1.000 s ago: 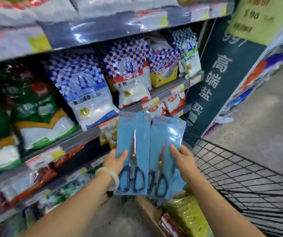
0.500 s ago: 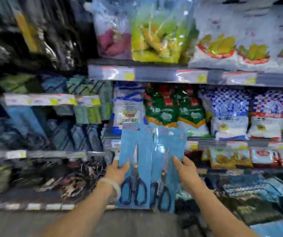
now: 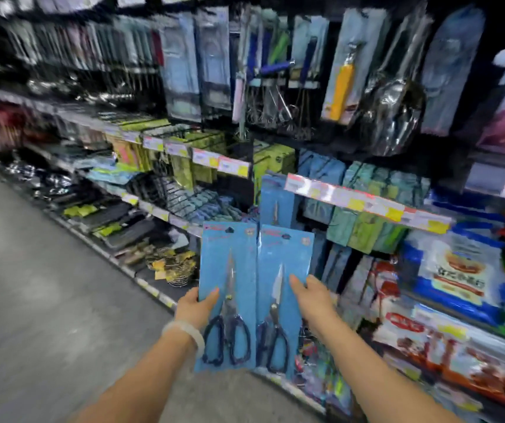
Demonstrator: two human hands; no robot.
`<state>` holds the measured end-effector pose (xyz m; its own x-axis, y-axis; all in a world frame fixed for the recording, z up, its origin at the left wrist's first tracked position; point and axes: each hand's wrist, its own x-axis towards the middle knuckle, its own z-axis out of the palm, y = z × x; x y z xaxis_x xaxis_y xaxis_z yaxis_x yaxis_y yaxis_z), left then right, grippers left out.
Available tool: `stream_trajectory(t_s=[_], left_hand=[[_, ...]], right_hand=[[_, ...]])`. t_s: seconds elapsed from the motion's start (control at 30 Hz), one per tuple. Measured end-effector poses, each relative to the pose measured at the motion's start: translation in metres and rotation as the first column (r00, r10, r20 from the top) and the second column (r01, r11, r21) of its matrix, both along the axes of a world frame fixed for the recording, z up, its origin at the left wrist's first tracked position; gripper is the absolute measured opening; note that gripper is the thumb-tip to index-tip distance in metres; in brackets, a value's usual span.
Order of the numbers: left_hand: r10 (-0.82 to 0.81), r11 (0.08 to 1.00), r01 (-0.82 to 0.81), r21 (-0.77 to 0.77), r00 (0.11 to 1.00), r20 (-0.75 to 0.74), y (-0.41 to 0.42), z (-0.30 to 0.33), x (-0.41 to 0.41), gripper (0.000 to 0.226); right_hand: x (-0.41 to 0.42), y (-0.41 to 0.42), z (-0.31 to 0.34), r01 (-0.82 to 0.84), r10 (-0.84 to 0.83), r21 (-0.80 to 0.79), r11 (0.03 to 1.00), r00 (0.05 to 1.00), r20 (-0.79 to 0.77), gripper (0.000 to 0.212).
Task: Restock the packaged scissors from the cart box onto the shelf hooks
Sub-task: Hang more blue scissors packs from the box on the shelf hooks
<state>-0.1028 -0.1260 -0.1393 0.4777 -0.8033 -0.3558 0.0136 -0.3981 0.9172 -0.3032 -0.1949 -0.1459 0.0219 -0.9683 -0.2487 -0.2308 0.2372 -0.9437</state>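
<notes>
I hold two blue-carded scissors packs upright side by side in front of the shelving. My left hand (image 3: 196, 306) grips the left scissors pack (image 3: 229, 270) at its left edge. My right hand (image 3: 310, 296) grips the right scissors pack (image 3: 284, 264) at its right edge. Both packs show black-handled scissors. Just behind them, a matching blue scissors pack (image 3: 275, 199) hangs on the shelf, under a row of price tags (image 3: 364, 203). The cart and its box are out of view.
Hanging kitchen utensils (image 3: 391, 96) and whisks fill the upper hooks. Green and blue carded goods (image 3: 367, 218) hang right of the scissors. Bagged food (image 3: 452, 276) fills the right shelves. The grey aisle floor (image 3: 31, 300) stretches away on the left. The picture is motion-blurred.
The view has swung left from the food shelves to the kitchenware hooks. Both hands keep the same hold on the two packs, which now stand in front of a hanging scissors pack.
</notes>
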Motion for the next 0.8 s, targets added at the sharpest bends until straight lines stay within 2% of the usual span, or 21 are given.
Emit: stream_trajectory(t_s=[0.13,0.27,0.37,0.47,0.53,0.67,0.73,0.8], left_hand=[[0.027,1.000,-0.027,0.010,1.000,0.008,-0.027,-0.011,0.044,0.014],[0.022,0.999,-0.022,0.027,1.000,-0.004,-0.071,-0.015,0.073,0.014],[-0.047,0.999,0.047,0.012,0.999,0.011,-0.108,-0.011,0.088,0.005],[-0.150,0.988,0.151,-0.014,0.988,0.046,-0.145,-0.005,0.097,0.007],[-0.160,0.987,0.162,-0.019,0.985,0.060,-0.163,-0.003,0.098,0.001],[-0.201,0.980,0.201,-0.008,0.979,0.020,-0.190,0.002,0.095,0.006],[-0.253,0.968,0.253,-0.011,0.968,0.001,-0.203,0.003,0.093,0.007],[-0.304,0.953,0.304,0.005,0.953,0.017,-0.215,0.003,0.091,0.006]], right_hand=[[0.041,-0.051,-0.012,-0.004,0.003,-0.022,1.000,0.997,-0.073,0.036],[0.065,-0.111,-0.017,0.030,-0.031,-0.016,0.999,0.995,-0.093,0.024],[0.073,-0.151,-0.013,0.094,-0.099,-0.055,0.994,0.991,-0.094,0.034],[0.076,-0.188,-0.011,0.151,-0.158,-0.076,0.986,0.982,-0.099,0.033],[0.077,-0.204,-0.013,0.193,-0.199,-0.090,0.977,0.977,-0.072,0.028],[0.077,-0.220,-0.020,0.245,-0.245,-0.074,0.967,0.970,0.007,0.020],[0.074,-0.226,-0.027,0.241,-0.241,-0.035,0.970,0.970,-0.009,0.024],[0.072,-0.229,-0.033,0.231,-0.230,0.004,0.973,0.970,-0.071,0.039]])
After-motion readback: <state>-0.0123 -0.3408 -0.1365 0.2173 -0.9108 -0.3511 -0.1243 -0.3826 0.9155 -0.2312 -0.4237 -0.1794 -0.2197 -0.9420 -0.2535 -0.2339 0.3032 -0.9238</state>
